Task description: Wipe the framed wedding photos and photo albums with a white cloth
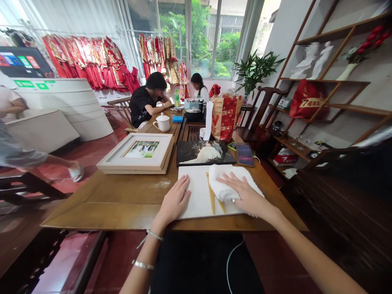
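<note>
A flat white panel [196, 200] lies at the near edge of the wooden table, with two narrow yellow strips [212, 196] on it that spread apart toward me. My left hand [177, 198] rests flat along the panel's left edge, fingers stretched out. On the panel's right part is a bunched white cloth [252, 181]. My right hand [240, 190] lies over this cloth with its fingers spread, pressing on it from above. What is under the cloth is hidden. Just beyond the panel lies a dark photo print [205, 154] showing a white dress.
Stacked pale frames [137, 153] are at the left of the wooden table [122, 208]. A phone [245, 155], a paper bag [226, 118] and a lidded white cup [162, 122] stand farther back. Two people sit at the far end; another person's leg [27, 157] shows at left.
</note>
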